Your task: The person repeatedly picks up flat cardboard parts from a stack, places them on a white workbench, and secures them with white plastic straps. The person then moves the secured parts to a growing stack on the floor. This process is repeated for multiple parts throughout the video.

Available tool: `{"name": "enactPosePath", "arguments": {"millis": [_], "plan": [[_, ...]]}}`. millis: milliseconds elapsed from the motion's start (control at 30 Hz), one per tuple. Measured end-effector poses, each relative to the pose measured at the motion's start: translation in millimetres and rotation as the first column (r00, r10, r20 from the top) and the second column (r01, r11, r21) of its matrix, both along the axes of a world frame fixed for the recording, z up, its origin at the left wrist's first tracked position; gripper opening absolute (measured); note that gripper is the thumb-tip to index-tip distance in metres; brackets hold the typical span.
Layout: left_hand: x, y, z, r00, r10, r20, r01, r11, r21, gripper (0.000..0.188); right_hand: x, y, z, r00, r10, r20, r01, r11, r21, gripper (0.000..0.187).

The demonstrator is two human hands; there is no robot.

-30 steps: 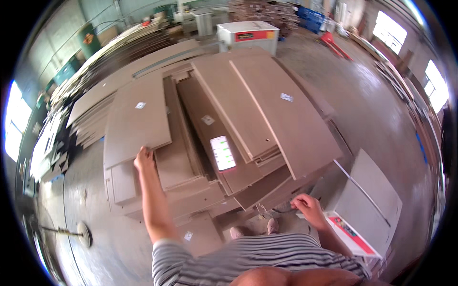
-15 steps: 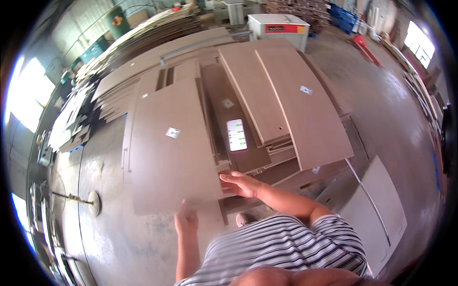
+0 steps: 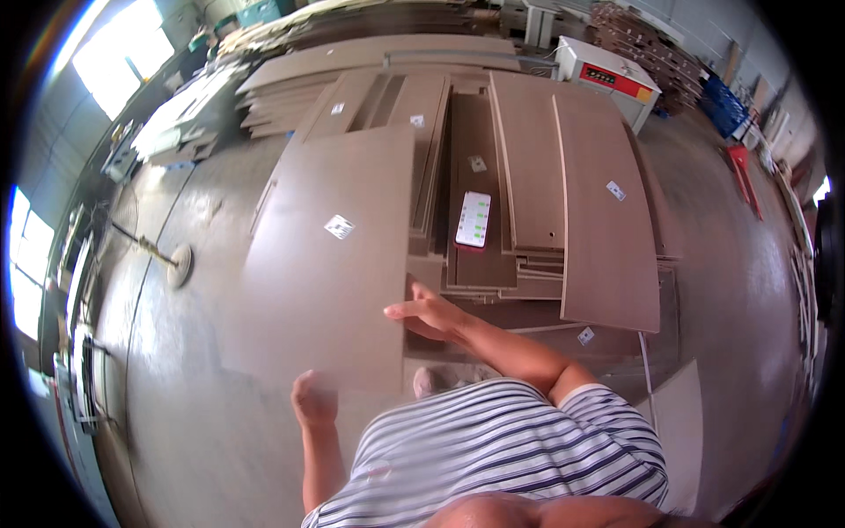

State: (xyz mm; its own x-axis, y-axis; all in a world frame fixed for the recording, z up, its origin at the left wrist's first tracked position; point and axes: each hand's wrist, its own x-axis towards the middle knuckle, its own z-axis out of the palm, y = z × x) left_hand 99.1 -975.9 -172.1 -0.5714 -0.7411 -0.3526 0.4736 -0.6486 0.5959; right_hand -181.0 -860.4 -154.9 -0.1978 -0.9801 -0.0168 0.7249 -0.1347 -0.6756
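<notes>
A large light-brown board panel (image 3: 326, 282) with a white label is held up in front of me. My right hand (image 3: 429, 312) grips its right edge, thumb on top and the other fingers underneath. At the near edge my left hand (image 3: 314, 400) is closed on the panel, its fingers partly hidden beneath. Beyond the panel lie stacked brown boards (image 3: 422, 123), several of them labelled. A phone (image 3: 473, 220) with a lit screen rests on a darker board (image 3: 475, 264), right of the held panel.
Larger boards (image 3: 607, 211) lie stacked on the right. A white cabinet (image 3: 607, 75) with a red strip stands behind them. On the left floor is a pole with a round base (image 3: 179, 266). A red pallet jack (image 3: 744, 180) stands far right. A pale sheet (image 3: 682, 431) leans near my right side.
The panel has come off the stack toward me and tilted slightly. My right hand has closed over its right edge. My left hand has moved a little left along the near edge. The view has turned left.
</notes>
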Motion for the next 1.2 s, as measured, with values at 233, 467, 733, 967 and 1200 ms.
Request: {"name": "enactPosePath", "arguments": {"millis": [233, 467, 733, 967, 1200], "plan": [[108, 100, 31, 0.967, 0.231, -0.110, -0.247, 0.954, -0.168, 0.020, 75, -26, 26, 0.915, 0.402, -0.033, -0.404, 0.914, -0.040, 0.063], [195, 179, 85, 0.767, 0.636, 0.086, -0.609, 0.763, -0.217, 0.018, 154, -31, 25, 0.581, 0.812, 0.050, -0.813, 0.582, 0.006, 0.058], [268, 141, 36, 0.541, 0.691, 0.480, -0.750, 0.655, -0.098, 0.004, 112, 10, -134, 0.453, 0.845, -0.284, -0.723, 0.535, 0.437, 0.032], [317, 15, -118, 0.505, 0.524, 0.686, -0.766, 0.638, 0.076, 0.010, 41, 37, -165, 0.665, 0.722, -0.191, -0.409, 0.566, 0.716, 0.029], [290, -43, -275, 0.412, 0.343, 0.844, -0.723, 0.687, 0.074, 0.011, 14, 76, -173, 0.797, 0.582, -0.164, -0.174, 0.481, 0.859, 0.029]]}}
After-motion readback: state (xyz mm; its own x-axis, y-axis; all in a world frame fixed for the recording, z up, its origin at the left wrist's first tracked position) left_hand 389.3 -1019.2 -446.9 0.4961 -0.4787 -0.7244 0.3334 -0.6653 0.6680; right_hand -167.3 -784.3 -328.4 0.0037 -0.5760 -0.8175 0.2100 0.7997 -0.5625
